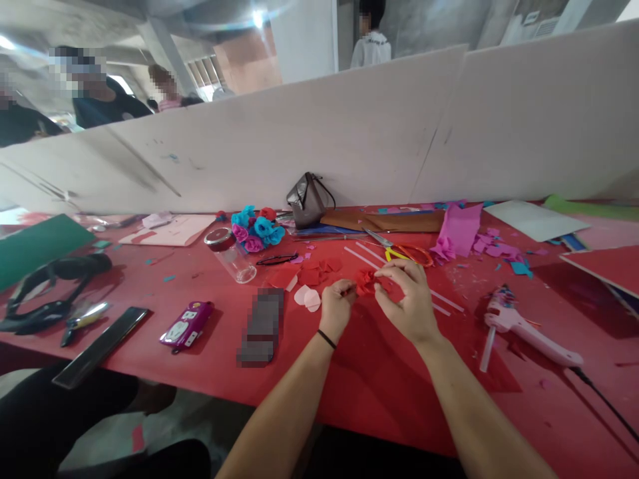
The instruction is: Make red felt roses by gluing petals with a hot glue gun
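Note:
My left hand (336, 305) and my right hand (407, 296) meet over the red table (379, 379), both pinched on a small red paper flower (367, 281). The left fingers grip its left side, low down. My right hand's fingers curl over its top and right side. Loose red paper pieces (319, 269) and pale pink heart-shaped cutouts (307, 297) lie just to the left of the hands. Thin white sticks (369, 256) lie behind and to the right of them.
Scissors (399, 249), pink paper scraps (464, 233) and a pink glue gun (524, 326) lie to the right. A bunch of blue, pink and red paper flowers (257, 229), a glass jar (232, 256), a dark bag (305, 199), a purple gadget (187, 324) and headphones (44, 293) lie left. People stand behind the partition (349, 126).

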`<state>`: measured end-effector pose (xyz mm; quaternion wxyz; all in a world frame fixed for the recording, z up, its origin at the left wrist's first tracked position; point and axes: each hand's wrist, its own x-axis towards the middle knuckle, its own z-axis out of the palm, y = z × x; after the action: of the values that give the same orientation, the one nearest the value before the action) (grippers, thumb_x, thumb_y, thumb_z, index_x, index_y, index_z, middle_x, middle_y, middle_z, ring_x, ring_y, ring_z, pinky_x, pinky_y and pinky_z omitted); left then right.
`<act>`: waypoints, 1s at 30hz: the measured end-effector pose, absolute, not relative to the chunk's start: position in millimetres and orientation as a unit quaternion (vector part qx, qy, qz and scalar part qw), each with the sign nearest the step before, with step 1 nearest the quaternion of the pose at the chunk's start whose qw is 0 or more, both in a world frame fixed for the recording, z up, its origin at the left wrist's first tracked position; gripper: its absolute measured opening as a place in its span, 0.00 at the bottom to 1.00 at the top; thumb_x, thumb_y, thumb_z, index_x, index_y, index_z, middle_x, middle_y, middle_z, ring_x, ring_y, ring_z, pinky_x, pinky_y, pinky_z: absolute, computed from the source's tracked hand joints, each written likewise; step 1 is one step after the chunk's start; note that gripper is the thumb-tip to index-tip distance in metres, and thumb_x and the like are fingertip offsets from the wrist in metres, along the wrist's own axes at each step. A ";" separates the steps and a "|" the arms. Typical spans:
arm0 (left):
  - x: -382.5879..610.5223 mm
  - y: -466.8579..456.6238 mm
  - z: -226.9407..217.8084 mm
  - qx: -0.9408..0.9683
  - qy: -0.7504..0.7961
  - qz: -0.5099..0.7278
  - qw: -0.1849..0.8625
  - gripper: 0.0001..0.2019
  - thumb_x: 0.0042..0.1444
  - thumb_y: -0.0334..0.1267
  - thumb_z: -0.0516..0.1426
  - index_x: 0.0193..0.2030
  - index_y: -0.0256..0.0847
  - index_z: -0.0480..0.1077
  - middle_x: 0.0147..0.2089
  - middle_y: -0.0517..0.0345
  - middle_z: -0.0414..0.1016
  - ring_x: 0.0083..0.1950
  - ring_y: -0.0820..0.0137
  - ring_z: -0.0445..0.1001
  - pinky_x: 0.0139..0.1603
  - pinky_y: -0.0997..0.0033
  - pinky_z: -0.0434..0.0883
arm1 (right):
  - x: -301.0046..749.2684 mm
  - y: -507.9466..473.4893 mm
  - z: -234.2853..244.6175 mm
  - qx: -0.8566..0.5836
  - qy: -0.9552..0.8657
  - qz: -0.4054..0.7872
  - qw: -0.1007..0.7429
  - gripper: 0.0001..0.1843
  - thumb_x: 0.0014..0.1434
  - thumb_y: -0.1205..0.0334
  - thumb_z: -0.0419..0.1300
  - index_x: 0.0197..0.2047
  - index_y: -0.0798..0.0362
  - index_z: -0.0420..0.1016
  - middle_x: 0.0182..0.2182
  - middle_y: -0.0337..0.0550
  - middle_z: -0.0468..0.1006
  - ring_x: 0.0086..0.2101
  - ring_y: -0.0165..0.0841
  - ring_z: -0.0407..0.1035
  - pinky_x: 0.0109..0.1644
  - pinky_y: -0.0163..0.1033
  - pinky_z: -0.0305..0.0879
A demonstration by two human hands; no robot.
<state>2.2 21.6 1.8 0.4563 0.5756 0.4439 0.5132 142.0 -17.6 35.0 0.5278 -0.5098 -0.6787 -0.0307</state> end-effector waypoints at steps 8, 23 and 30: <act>1.3 24.2 0.7 0.612 0.449 0.501 0.415 0.07 0.40 0.26 0.53 0.17 0.38 0.67 0.22 0.61 0.68 0.29 0.72 0.66 0.34 0.74 0.63 | 144.0 -20.1 39.0 -0.503 -0.691 -0.034 0.518 0.06 0.52 0.64 0.58 0.35 0.48 0.73 0.41 0.45 0.68 0.44 0.42 0.63 0.49 0.51 0.61; 1.9 27.6 0.0 0.678 0.470 0.464 0.322 0.11 0.48 0.21 0.56 0.30 0.37 0.77 0.34 0.53 0.81 0.37 0.69 0.75 0.43 0.70 0.72 | 152.0 -15.3 34.6 -0.463 -0.716 -0.144 0.502 0.03 0.52 0.65 0.63 0.30 0.47 0.73 0.37 0.43 0.70 0.39 0.40 0.66 0.46 0.50 0.62; 0.9 27.8 2.0 0.664 0.458 0.477 0.348 0.10 0.46 0.21 0.55 0.27 0.37 0.76 0.32 0.54 0.79 0.36 0.69 0.74 0.43 0.71 0.70 | 150.5 -15.8 35.9 -0.452 -0.720 -0.166 0.499 0.05 0.53 0.66 0.63 0.31 0.46 0.74 0.37 0.42 0.71 0.38 0.38 0.68 0.46 0.50 0.62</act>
<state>0.9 27.8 2.0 0.3477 0.6643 0.4585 0.4771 150.5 -15.8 35.9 0.4987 -0.4524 -0.7205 -0.1657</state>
